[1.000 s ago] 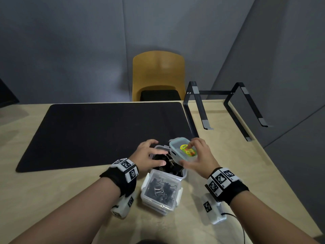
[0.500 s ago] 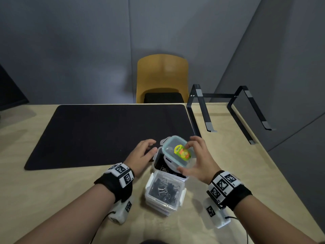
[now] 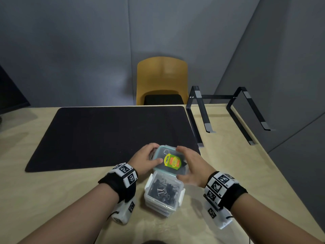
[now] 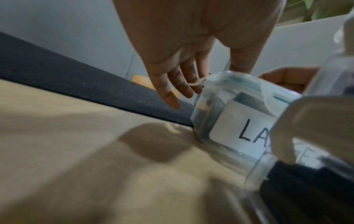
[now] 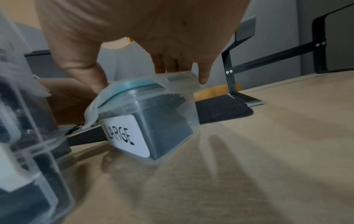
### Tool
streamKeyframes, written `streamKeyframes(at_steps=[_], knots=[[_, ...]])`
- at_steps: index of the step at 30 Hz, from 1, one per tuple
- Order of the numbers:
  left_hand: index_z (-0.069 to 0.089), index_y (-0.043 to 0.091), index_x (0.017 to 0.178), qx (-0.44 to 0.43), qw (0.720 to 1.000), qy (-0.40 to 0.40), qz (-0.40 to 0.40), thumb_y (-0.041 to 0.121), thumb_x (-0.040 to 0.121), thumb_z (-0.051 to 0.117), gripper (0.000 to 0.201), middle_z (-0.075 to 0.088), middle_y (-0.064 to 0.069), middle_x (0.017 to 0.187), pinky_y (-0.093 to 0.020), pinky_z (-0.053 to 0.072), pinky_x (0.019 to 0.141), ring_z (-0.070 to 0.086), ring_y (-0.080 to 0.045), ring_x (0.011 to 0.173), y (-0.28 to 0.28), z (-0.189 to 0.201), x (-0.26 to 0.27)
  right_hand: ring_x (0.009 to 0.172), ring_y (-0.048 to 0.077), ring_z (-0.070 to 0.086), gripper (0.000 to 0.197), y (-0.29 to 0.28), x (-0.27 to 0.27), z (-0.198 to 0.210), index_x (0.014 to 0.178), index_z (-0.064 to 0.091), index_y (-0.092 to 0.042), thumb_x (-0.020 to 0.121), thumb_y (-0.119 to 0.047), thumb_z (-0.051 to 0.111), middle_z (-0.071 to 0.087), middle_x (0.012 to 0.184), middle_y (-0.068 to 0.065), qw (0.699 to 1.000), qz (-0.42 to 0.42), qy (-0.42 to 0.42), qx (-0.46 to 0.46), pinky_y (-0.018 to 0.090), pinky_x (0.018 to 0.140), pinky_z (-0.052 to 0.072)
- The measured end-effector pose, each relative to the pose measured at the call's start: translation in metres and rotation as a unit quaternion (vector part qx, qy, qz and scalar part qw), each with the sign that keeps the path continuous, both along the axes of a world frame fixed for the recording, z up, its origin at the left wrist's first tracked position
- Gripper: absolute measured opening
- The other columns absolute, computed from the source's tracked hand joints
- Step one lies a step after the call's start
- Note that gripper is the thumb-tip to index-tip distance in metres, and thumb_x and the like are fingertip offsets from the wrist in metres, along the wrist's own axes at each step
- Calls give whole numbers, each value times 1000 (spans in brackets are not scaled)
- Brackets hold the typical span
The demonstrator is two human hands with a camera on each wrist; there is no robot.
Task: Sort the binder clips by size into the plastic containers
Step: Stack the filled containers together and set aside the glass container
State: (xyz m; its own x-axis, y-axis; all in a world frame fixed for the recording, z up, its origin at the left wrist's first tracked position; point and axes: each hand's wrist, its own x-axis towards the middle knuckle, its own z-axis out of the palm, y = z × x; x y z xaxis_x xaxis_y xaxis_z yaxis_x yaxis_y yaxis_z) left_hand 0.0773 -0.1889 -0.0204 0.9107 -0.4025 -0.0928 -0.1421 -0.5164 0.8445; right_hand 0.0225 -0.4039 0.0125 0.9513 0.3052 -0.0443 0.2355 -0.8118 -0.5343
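A pale wooden counter (image 3: 52, 199) carries a black desk mat (image 3: 105, 136) across the middle of the frame, with a yellow chair (image 3: 161, 80) behind. At lower centre the left hand (image 3: 143, 160) and right hand (image 3: 192, 166) press straightened fingers on the teal-rimmed lid (image 3: 168, 160) sitting on the container labelled LARGE (image 5: 149, 121). Just below it an open container (image 3: 163, 196) holds black binder clips (image 3: 162, 190).

Bare forearms, black wristbands (image 3: 121, 186) with black-and-white square markers, white camera units (image 3: 220, 218) beneath
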Motion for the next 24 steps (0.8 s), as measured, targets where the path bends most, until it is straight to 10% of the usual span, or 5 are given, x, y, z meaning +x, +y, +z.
streamKeyframes(at_steps=[11,24], knots=[[53,32,127,-43,998,18,36,29,89,62,40,56,14,125,-26,45,99,53,-3,113,2,-15,-6,139,17,22,127,0,1,-26,149,10,-15,52,-95,30,24,150,1,995,4,5,-97,41,117,16],[51,41,129,-130,984,87,86,31,87,65,46,58,21,121,-24,50,95,57,5,109,-3,-22,-16,140,15,18,129,2,-1,-26,148,4,-23,43,-95,17,18,151,-7,988,-13,22,-152,48,118,5]])
